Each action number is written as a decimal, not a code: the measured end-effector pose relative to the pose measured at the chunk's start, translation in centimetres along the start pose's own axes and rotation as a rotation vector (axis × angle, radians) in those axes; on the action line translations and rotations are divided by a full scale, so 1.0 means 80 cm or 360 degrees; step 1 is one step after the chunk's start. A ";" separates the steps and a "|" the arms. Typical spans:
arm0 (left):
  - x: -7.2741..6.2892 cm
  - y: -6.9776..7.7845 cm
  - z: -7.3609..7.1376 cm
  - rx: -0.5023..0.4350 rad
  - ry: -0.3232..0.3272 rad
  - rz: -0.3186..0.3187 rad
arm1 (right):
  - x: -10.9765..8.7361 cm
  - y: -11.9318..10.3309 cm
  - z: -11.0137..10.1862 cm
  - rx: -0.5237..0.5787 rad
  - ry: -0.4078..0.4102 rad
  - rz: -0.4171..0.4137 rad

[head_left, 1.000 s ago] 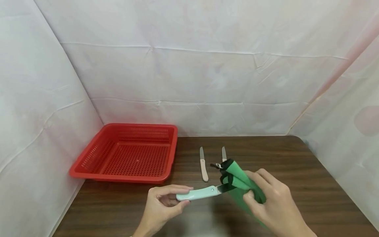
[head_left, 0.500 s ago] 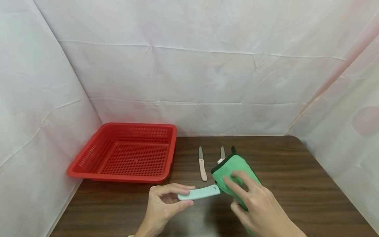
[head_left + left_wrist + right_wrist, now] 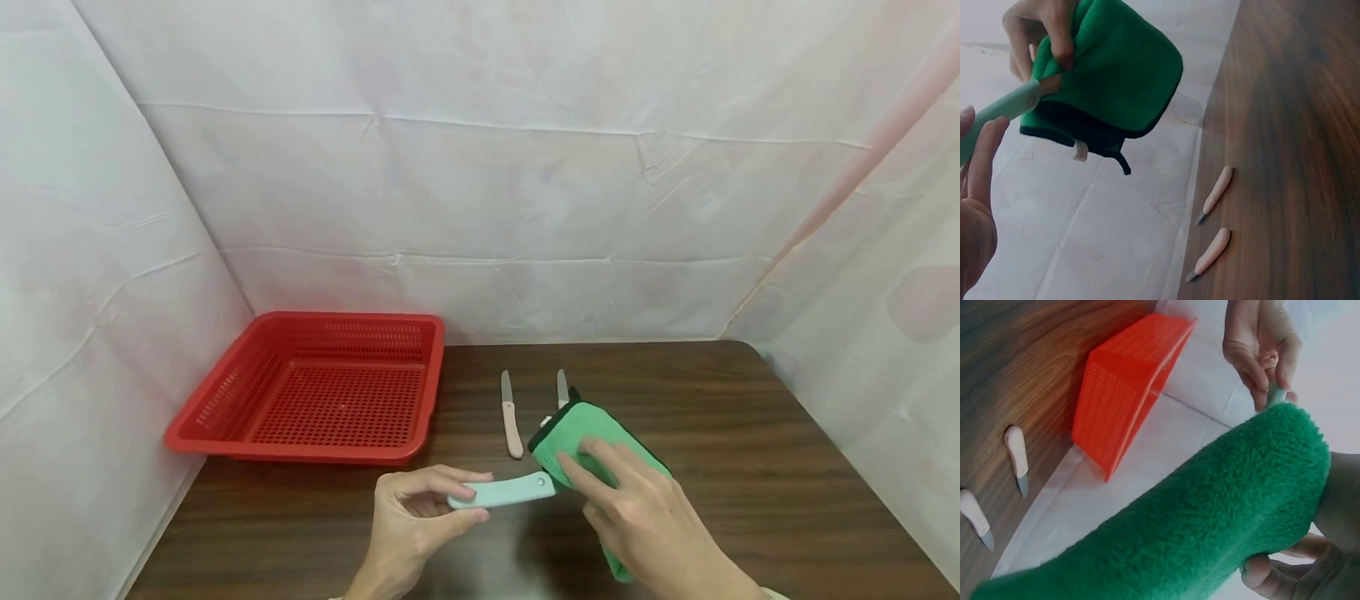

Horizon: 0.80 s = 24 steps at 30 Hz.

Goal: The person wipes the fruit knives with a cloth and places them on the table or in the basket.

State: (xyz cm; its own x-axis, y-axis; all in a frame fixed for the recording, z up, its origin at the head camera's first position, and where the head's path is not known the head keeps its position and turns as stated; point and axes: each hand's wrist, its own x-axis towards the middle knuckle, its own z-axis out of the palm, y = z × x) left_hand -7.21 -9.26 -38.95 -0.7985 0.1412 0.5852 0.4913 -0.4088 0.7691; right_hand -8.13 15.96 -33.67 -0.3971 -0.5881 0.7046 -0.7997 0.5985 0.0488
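On the left, a red plastic basket [image 3: 300, 453] is sitting at the far side of the brown table [image 3: 750, 442]. Nearer and closer to the middle, the left hand [image 3: 408, 521] is holding a mint-green knife [image 3: 510, 492], pinching the back end of its handle between thumb and fingers. The knife is pointing right, over the near part of the table. In the left wrist view, a little bit of blade is showing; the rest is hiding in a green cloth [image 3: 600, 427] with a black edge.

Farther back, a pink knife [image 3: 512, 427] is lying on the table with its blade pointing far. To its right, a second pink knife [image 3: 562, 388] is lying the same way, and in the head view the cloth is hiding most of its handle. On the right, the right hand [image 3: 637, 517] is gripping the cloth over the blade.

The job is looking like wiping, and it seems partway done: the cloth is covering the blade, and the knife is not yet coming free. I cannot tell if the blade is clean, or if the two pink knives are wiped or waiting.
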 end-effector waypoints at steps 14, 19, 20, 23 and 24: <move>-0.006 0.009 -0.014 0.0036 -0.0094 0.0062 | -0.029 0.027 -0.021 -0.0081 0.0032 0.0136; -0.007 0.014 -0.017 0.0105 -0.0098 0.0073 | -0.025 0.033 -0.030 -0.0069 0.0122 0.0200; -0.007 0.014 -0.018 0.0107 -0.0095 0.0070 | -0.024 0.034 -0.032 -0.0071 0.0141 0.0211; -0.007 0.015 -0.020 0.0127 -0.0093 0.0077 | -0.019 0.033 -0.037 -0.0082 0.0184 0.0246; -0.007 0.015 -0.020 0.0131 -0.0091 0.0074 | -0.017 0.033 -0.039 -0.0083 0.0194 0.0254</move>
State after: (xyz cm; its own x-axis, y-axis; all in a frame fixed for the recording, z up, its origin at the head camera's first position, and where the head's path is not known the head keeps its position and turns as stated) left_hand -6.73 -11.27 -38.79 -0.7543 0.1760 0.6325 0.5559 -0.3412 0.7579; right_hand -8.30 20.04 -32.30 -0.4572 -0.4151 0.7865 -0.7052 0.7081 -0.0362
